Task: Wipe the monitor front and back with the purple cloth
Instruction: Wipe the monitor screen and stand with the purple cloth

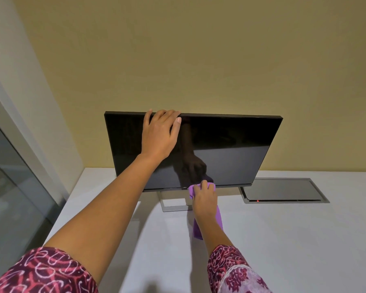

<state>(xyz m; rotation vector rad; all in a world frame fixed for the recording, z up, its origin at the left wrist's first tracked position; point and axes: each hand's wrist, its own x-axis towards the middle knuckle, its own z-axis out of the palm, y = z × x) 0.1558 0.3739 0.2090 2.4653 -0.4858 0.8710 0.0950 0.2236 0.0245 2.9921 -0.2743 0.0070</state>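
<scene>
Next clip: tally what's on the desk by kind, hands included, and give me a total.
Monitor: 1
Purple cloth: 1
Desk cable hatch: 1
Hands: 2, left hand holding the monitor's top edge, right hand gripping the cloth
Total: 5

Counter open in front & to right of monitor. Wall behind it; stand blocks under-screen gap; hatch flush at right.

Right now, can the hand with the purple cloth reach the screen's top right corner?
Probably yes. The right hand holds the purple cloth low on the monitor; the screen above is bare, and the left hand grips the top edge further left.
</scene>
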